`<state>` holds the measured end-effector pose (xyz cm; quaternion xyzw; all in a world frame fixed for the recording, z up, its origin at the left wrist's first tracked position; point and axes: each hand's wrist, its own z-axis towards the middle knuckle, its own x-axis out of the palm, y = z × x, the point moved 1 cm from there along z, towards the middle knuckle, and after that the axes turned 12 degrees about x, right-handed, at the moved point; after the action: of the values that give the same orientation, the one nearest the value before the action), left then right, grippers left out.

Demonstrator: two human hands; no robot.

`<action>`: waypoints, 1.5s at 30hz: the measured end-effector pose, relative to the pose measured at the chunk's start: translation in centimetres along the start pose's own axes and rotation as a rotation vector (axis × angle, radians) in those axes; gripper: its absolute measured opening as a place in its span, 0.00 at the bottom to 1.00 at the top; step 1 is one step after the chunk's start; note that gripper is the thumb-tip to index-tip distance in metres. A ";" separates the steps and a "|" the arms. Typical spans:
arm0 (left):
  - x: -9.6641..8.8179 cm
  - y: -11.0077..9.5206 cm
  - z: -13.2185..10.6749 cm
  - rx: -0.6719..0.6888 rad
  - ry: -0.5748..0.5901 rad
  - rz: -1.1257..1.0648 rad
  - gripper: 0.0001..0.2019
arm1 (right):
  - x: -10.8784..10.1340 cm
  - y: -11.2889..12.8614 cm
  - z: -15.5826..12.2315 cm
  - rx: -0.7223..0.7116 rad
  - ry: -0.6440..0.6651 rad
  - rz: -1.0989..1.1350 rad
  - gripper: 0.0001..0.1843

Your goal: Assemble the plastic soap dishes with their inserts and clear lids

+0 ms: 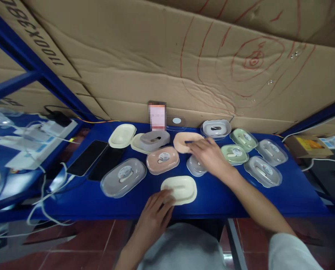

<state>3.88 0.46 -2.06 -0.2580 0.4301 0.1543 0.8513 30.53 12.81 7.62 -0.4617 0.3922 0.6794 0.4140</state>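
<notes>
A cream oval plastic dish (181, 190) lies near the table's front edge. My left hand (156, 210) is closed on its left end, with fingertips over the rim and the thumb at the near side. Farther back, my right hand (208, 153) has its fingers bent at the right side of a peach oval dish (180, 142), which shows a dark slot. Part of the grip is hidden behind the knuckles. Under my right hand a grey lidded container (195, 168) is partly covered. A peach container with a clear lid (162, 160) sits between the hands, to the left.
Grey dish (153, 140) overlaps a cream one; another cream dish (122, 135) lies behind left. Lidded grey container (124, 178) is at left; several green and grey ones (263, 171) at right. Phones (87, 157) and cables lie left. Cardboard (128, 56) stands behind the blue table.
</notes>
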 end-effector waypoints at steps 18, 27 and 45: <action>0.1 1.0 1.0 0.025 -0.021 -0.024 0.28 | 4.1 7.9 -12.1 0.046 -0.035 0.228 0.15; -0.2 1.7 0.9 0.083 0.045 -0.013 0.24 | 5.2 7.5 -13.9 -0.127 0.063 0.235 0.31; -0.4 1.3 1.6 -0.093 -0.111 -0.080 0.18 | 3.6 -1.2 14.1 0.308 -0.051 -0.246 0.15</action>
<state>4.10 2.43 -1.34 -0.3054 0.3638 0.1542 0.8664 26.54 26.89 7.73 -0.4198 0.4216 0.5672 0.5695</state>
